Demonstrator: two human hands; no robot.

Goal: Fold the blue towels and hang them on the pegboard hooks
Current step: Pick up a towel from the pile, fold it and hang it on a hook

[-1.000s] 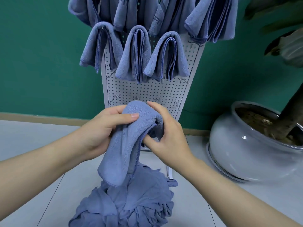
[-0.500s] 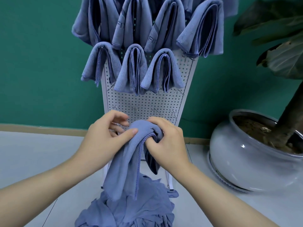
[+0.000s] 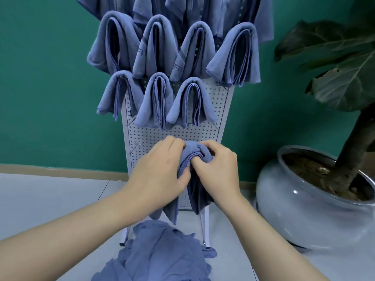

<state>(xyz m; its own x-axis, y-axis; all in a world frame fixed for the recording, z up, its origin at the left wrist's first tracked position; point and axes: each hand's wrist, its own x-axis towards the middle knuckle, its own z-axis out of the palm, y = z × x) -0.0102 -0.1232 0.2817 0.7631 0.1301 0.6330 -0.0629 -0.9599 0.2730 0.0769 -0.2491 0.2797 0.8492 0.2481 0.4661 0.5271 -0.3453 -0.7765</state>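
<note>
Folded towel (image 3: 194, 153) sits bunched against the pegboard (image 3: 154, 134), low on its bare rows; my left hand (image 3: 160, 175) and right hand (image 3: 215, 169) both pinch its top fold, probably seating it on a hook I can't see. More towels (image 3: 162, 254) wait below.

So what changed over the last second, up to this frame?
Both hands, left and right, carried the folded blue towel forward and up against the pegboard, about level with its lower hooks. Both kept gripping it; nothing was let go. The hung towels, the floor pile and the plant pot stayed put.
</note>
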